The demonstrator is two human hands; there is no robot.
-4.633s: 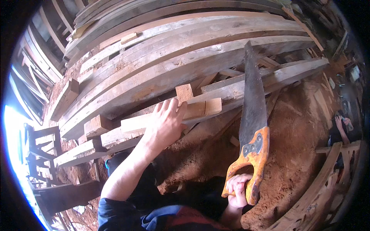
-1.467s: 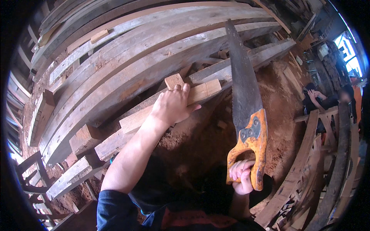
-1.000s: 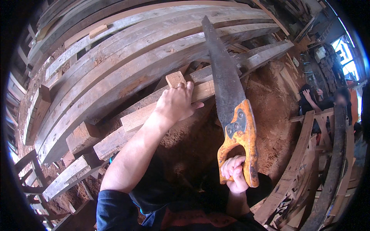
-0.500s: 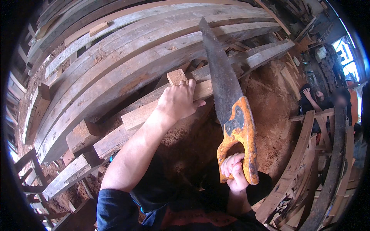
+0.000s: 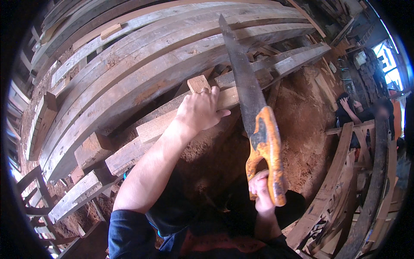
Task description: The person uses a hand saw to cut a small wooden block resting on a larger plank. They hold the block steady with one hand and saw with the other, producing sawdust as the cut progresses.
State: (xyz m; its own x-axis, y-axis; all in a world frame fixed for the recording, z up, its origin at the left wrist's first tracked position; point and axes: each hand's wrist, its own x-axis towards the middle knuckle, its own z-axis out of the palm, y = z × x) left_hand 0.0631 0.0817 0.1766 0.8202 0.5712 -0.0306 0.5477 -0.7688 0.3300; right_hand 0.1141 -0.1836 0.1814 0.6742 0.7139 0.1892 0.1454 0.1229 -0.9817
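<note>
My right hand (image 5: 261, 192) is closed round the orange, worn handle of a hand saw (image 5: 248, 82). Its dark blade points away from me and leans slightly left, the toothed edge facing left. Beside the blade lies a light wooden beam (image 5: 157, 127), whose right end meets the blade in this view; whether the teeth touch it I cannot tell. My left hand (image 5: 199, 108) presses down over the beam, fingers curled across the far side and thumb on the near side. A short wooden block (image 5: 199, 83) sticks out beyond those fingers, partly hidden by them.
Long weathered timbers (image 5: 172, 64) lie side by side beyond my hands. Reddish sawdust or soil (image 5: 302, 125) covers the ground. Curved planks (image 5: 327, 190) are stacked at the right, where another person (image 5: 381, 114) sits. Cut beam ends (image 5: 92, 149) jut out at the left.
The saw has turned in my right hand, so its handle shows more edge-on, and the blade tip has shifted slightly left and farther away. My left hand stays put on the beam.
</note>
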